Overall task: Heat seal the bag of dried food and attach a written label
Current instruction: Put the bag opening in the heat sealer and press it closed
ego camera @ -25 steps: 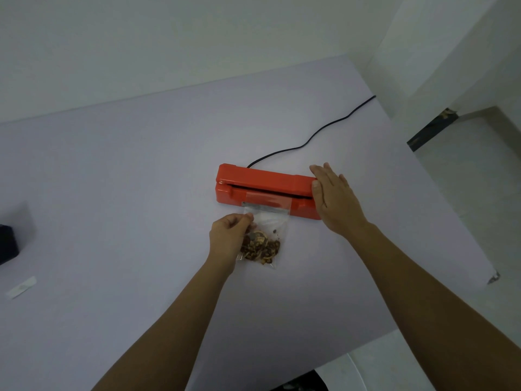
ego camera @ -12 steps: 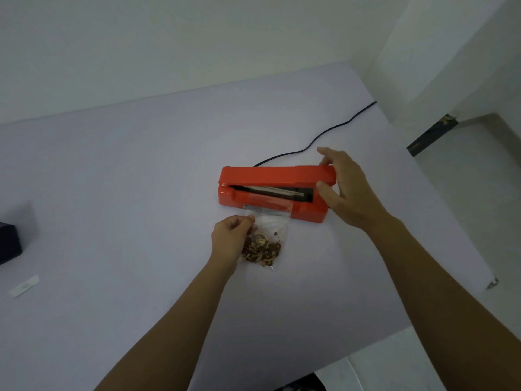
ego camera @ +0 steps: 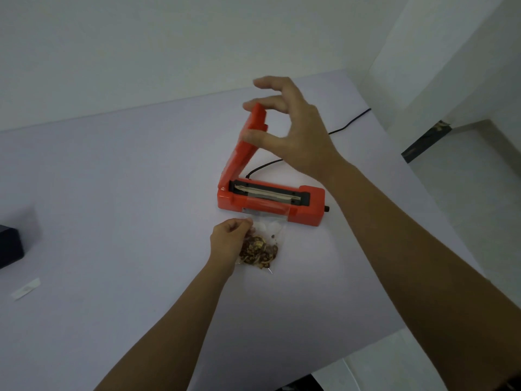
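A red heat sealer [ego camera: 307, 206] sits mid-table with its lid arm [ego camera: 242, 148] swung up steeply. My right hand [ego camera: 293, 131] holds the raised end of that lid between thumb and fingers. A clear bag of dried food [ego camera: 260, 248] lies in front of the sealer, its open top edge resting over the sealing strip. My left hand [ego camera: 228, 239] pinches the bag's left side, near its top. A small white label [ego camera: 26, 289] lies at the table's left edge.
The sealer's black power cord [ego camera: 349, 124] runs back right across the pale table [ego camera: 127, 207]. A black box [ego camera: 10, 245] stands at the far left. The table's right edge drops off to the floor [ego camera: 465, 193].
My right hand went from pressing the lid shut to lifting it, and the lid now stands wide open. The bag and my left hand stayed in place.
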